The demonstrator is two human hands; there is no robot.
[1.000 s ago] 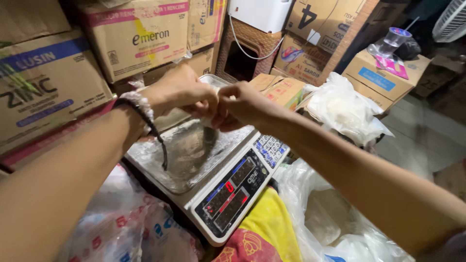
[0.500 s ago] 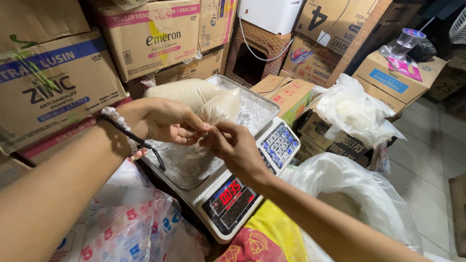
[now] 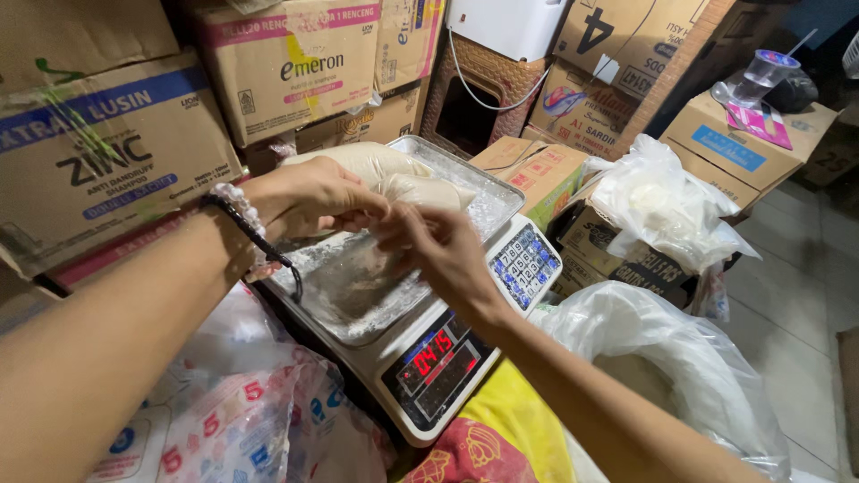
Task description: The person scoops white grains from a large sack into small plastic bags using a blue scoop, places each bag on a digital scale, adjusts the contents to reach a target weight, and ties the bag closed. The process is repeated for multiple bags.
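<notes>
Two hands meet over the steel pan (image 3: 488,201) of a digital scale (image 3: 438,367). The left hand (image 3: 309,197) has its grip clenched on a clear bag of white powder (image 3: 385,170) lying in the pan; the right hand (image 3: 438,250) pinches the bag's neck. Cardboard boxes (image 3: 107,152) stand behind.

Brown cardboard boxes (image 3: 107,152) stack behind the scale's red-lit dark screen (image 3: 436,353), beside a blue keypad (image 3: 523,266).

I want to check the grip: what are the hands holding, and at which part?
Both hands, left hand and right hand, pinch the open neck of a flour-filled plastic bag.
</notes>
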